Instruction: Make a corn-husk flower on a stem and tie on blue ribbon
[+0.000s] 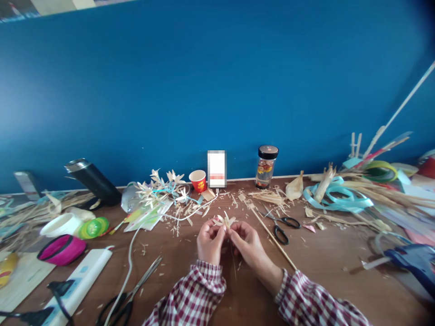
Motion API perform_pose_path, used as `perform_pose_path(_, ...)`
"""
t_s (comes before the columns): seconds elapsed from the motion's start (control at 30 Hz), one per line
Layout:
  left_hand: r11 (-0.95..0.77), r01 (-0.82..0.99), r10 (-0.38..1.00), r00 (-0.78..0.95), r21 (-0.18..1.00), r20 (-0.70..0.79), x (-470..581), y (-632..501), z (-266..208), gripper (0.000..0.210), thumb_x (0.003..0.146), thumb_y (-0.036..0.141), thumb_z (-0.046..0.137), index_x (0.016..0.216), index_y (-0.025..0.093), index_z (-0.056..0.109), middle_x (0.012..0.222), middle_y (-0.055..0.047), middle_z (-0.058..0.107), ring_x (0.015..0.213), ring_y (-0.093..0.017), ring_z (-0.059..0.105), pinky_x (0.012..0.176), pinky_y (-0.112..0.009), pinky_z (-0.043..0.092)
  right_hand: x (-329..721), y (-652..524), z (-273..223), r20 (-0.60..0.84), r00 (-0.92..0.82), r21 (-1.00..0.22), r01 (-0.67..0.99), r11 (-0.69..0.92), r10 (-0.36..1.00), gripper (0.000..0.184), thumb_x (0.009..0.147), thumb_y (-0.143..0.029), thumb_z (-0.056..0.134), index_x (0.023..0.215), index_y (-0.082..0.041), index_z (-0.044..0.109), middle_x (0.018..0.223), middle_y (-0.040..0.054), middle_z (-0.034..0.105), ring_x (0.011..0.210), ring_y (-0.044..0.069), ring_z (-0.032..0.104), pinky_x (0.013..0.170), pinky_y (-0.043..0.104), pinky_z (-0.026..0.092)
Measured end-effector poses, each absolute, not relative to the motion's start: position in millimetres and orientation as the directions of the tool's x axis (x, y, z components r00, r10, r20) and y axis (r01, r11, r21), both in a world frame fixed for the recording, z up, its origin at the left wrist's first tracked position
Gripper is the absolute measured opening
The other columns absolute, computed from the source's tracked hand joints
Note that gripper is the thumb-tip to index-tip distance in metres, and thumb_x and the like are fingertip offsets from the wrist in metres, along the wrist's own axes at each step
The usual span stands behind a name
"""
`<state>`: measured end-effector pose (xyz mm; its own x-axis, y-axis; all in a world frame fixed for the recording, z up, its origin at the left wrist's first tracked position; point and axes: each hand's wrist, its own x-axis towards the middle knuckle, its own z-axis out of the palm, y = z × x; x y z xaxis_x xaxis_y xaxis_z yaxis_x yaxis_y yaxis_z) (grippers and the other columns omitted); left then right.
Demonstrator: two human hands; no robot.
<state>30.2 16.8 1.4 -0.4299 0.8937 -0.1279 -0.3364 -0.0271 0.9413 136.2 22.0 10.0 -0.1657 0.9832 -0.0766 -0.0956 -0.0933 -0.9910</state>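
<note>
My left hand point(210, 241) and my right hand point(247, 242) meet at the middle of the table, thumbs close together. Between their fingertips is a small pale flower point(226, 222) with narrow pointed petals, which looks made of dried husk. Both hands pinch it from either side near its base. A thin strand hangs down below it. Right of my right hand lies a thin pale stick point(272, 235), and past it a pair of black-handled scissors point(281, 224). A bunch of similar finished flowers point(163, 188) lies behind to the left.
A red paper cup point(198, 181), a phone point(216, 170) and a glass jar point(267, 167) stand by the blue wall. Larger scissors point(131, 294), a power strip point(79, 285) and a black flask point(93, 181) are on the left. A blue glue gun point(411, 262) and light-blue ribbon point(335, 197) lie right.
</note>
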Motion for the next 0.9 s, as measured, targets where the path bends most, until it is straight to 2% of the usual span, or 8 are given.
perform_pose_path(0.2,-0.05,-0.244,0.897,-0.437,0.968,-0.063,33.9,14.5,3.1,0.036,0.059,0.025,0.073,0.089,0.013,0.059,0.064,-0.005,0.07,0.058,-0.016,0.065,0.056,-0.024,0.051,136.6,24.0,9.5,-0.051,-0.158,-0.986,-0.149,-0.075,0.986,0.03,0.069,-0.042,0.065,0.076,-0.017,0.051,0.06,-0.0046,0.052,0.04,0.005,0.041,0.034,0.015,0.034)
perform_pose_path(0.37,-0.051,-0.219,0.896,-0.441,0.975,-0.052,34.4,13.1,6.7,0.035,0.058,0.026,0.074,0.087,0.014,0.06,0.065,-0.005,0.07,0.059,-0.017,0.065,0.056,-0.024,0.051,137.4,24.3,11.0,-0.053,-0.153,-0.983,-0.163,-0.079,0.987,0.03,0.067,-0.043,0.065,0.069,-0.017,0.051,0.053,-0.006,0.049,0.038,0.005,0.039,0.033,0.016,0.032)
perform_pose_path(0.57,-0.024,-0.269,0.923,-0.376,0.963,-0.082,33.2,11.2,4.8,0.037,0.059,0.027,0.074,0.091,0.013,0.06,0.072,-0.007,0.07,0.067,-0.018,0.066,0.064,-0.027,0.052,138.2,24.5,11.2,-0.085,-0.144,-0.981,-0.161,-0.108,0.986,0.031,0.067,-0.044,0.065,0.064,-0.018,0.049,0.047,-0.0073,0.046,0.037,0.005,0.038,0.033,0.016,0.03)
perform_pose_path(0.9,-0.049,-0.193,0.926,-0.376,0.98,-0.028,32.9,10.6,4.3,0.036,0.063,0.025,0.071,0.094,0.014,0.059,0.075,-0.007,0.07,0.069,-0.017,0.065,0.065,-0.026,0.051,139.2,24.5,7.7,-0.088,-0.15,-0.987,-0.12,-0.106,0.985,0.026,0.07,-0.04,0.061,0.062,-0.017,0.049,0.044,-0.0073,0.045,0.035,0.005,0.037,0.032,0.016,0.026)
